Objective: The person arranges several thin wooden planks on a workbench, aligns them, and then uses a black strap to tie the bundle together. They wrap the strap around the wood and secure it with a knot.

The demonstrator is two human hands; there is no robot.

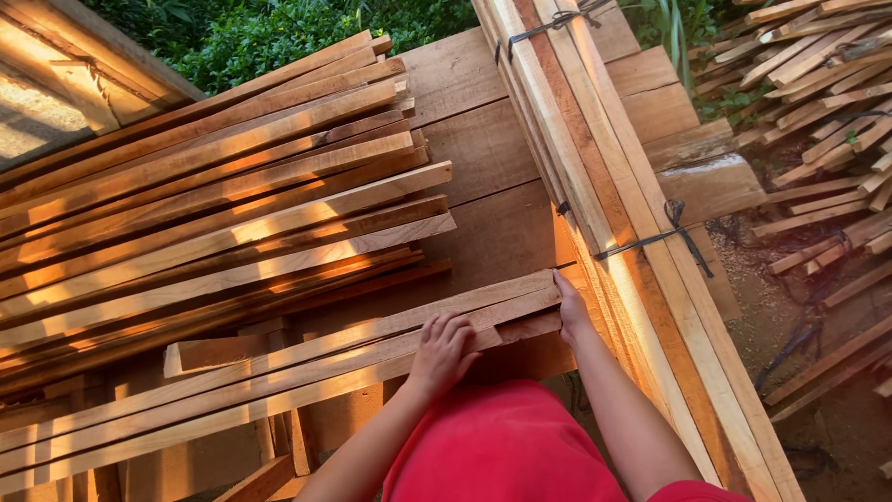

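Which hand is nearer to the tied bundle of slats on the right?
Right. The right hand presses the slat ends right beside the tied bundle; the left hand rests farther left on the slats.

Setting: outdoors — a timber yard
Greenery: leafy bushes (279,33) along the top edge
Ground: bare dirt (790,307) at right, under scattered offcuts (818,84)
Surface: wide plank platform (483,158)
Light: warm, low sun — orange streaks, long shadows
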